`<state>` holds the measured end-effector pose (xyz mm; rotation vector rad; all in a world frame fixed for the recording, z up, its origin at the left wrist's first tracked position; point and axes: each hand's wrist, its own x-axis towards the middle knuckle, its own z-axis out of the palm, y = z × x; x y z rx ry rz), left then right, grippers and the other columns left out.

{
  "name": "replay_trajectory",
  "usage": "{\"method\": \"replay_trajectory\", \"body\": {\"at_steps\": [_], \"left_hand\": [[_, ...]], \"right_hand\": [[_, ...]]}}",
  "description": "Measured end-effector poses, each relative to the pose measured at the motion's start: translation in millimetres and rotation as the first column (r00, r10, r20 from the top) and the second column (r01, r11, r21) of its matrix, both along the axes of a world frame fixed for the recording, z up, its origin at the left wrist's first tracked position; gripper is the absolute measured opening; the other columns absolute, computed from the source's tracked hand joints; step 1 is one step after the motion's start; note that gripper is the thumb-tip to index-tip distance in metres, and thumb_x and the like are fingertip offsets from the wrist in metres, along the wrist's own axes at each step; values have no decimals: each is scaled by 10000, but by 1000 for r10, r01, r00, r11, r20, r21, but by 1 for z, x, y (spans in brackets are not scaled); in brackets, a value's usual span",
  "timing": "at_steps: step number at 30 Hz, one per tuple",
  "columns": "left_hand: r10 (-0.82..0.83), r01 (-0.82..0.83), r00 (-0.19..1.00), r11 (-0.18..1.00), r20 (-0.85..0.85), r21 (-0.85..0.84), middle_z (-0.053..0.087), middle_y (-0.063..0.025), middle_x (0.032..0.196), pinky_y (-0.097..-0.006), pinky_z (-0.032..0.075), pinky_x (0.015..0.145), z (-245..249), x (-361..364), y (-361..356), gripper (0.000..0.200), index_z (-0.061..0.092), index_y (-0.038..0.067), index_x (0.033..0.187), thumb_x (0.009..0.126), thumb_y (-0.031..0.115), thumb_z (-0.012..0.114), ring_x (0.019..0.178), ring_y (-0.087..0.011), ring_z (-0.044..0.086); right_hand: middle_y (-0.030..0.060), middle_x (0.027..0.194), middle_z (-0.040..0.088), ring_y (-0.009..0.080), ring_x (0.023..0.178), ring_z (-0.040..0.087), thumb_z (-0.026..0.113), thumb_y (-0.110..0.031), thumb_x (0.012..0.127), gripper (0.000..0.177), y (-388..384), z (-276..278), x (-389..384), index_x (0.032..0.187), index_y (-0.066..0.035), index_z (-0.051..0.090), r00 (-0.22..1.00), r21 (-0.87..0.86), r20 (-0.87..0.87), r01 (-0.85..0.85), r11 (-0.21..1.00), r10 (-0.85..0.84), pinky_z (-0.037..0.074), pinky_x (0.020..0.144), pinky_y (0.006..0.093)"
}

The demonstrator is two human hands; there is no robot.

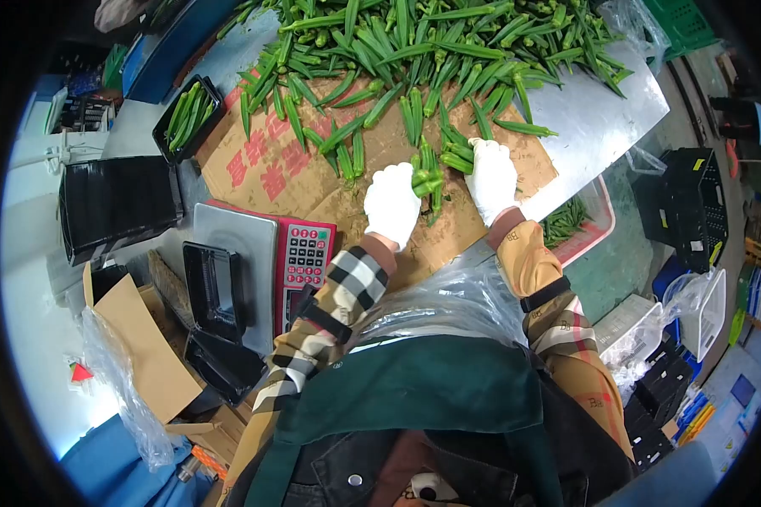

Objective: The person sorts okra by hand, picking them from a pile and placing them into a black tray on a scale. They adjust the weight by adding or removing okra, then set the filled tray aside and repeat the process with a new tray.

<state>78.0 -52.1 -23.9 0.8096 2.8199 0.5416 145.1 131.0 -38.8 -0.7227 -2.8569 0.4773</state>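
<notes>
White gloves cover both hands. My left hand [392,206] is closed around several green okra pods [427,182] whose ends point right, above a brown cardboard sheet [330,193]. Just to the right, my right hand [492,179] is closed with its fingertips at another okra pod [457,160]. A large okra pile [431,42] covers the far part of the metal table [621,106], and loose pods spread down onto the cardboard. On the left, a red scale [309,253] carries an empty black tray [214,290] on its metal plate.
A black tray of okra [216,95] sits at the upper left, above a stack of black trays [118,203]. An open cardboard box [139,346] stands lower left. Under the table's right edge is a red-rimmed basket [604,211]. Black crates [689,207] stand farther right.
</notes>
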Motion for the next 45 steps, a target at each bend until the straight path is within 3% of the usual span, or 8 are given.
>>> {"method": "replay_trajectory", "body": {"at_steps": [9, 15, 19, 22, 26, 33, 36, 45], "left_hand": [[306, -282, 951, 911, -36, 300, 702, -182, 932, -426, 538, 729, 24, -80, -34, 274, 624, 79, 1066, 822, 124, 742, 869, -378, 688], [145, -176, 944, 981, -295, -78, 713, -172, 927, -476, 535, 742, -6, -130, -31, 320, 629, 121, 1111, 830, 198, 760, 891, -378, 693], [180, -204, 972, 966, -153, -161, 713, -185, 971, -472, 542, 771, -9, -147, -30, 376, 618, 135, 1144, 812, 206, 780, 928, -398, 686], [208, -228, 973, 909, 95, 349, 726, -131, 911, -425, 539, 722, 0, -136, -38, 308, 623, 27, 1087, 815, 115, 737, 793, -318, 705], [-293, -656, 376, 586, 879, 476, 713, -71, 991, -303, 554, 783, 56, -87, -52, 351, 632, -15, 1165, 875, 133, 764, 864, -176, 683], [-591, -888, 23, 358, 807, 287, 619, -101, 1310, -406, 549, 945, 66, 5, -68, 473, 471, 37, 1417, 1061, 344, 522, 1132, -211, 640], [-577, -906, 31, 329, 816, 266, 548, -119, 1438, -455, 500, 1010, 80, 15, -84, 648, 404, 73, 1499, 1063, 552, 385, 1237, -241, 594], [-489, -918, 256, 147, 834, 368, 578, -87, 1368, -382, 456, 1060, 104, 23, -154, 486, 464, 72, 1446, 1091, 403, 433, 1217, -209, 573]], "right_hand": [[178, 1064, 720, 360, 984, 689, 772, -178, 727, 485, 48, 39, -16, 1180, -54, 650, 967, -372, -164, 122, 920, -195, 551, 855, 425], [171, 936, 684, 379, 912, 675, 663, -151, 850, 300, 44, -9, -45, 1136, -69, 627, 995, 149, 51, 72, 986, -81, 555, 801, 459], [172, 946, 693, 373, 930, 683, 653, -167, 880, 280, 54, -19, -43, 1125, -36, 615, 993, 49, 83, 79, 996, -83, 554, 777, 448], [151, 978, 712, 339, 886, 695, 723, -233, 852, 412, 60, -13, -34, 1167, 5, 609, 992, -270, -102, 48, 962, -78, 551, 745, 435], [79, 1015, 723, 173, 838, 669, 836, -281, 785, 511, 24, 21, -18, 1164, 13, 660, 979, -963, -80, -27, 267, -188, 538, 733, 333], [68, 1148, 698, 156, 987, 660, 736, -50, 892, 384, -81, 60, 10, 1258, 13, 640, 989, -911, 104, 53, -409, -103, 544, 851, 309], [77, 1207, 676, 163, 1030, 650, 710, -65, 928, 398, -91, 68, 14, 1305, 13, 606, 990, -870, 132, 96, -483, -42, 534, 918, 322], [48, 1179, 688, 142, 1060, 631, 705, -81, 938, 390, -156, 110, -6, 1312, -17, 615, 983, -929, 95, 144, -340, 157, 527, 929, 322]]}}
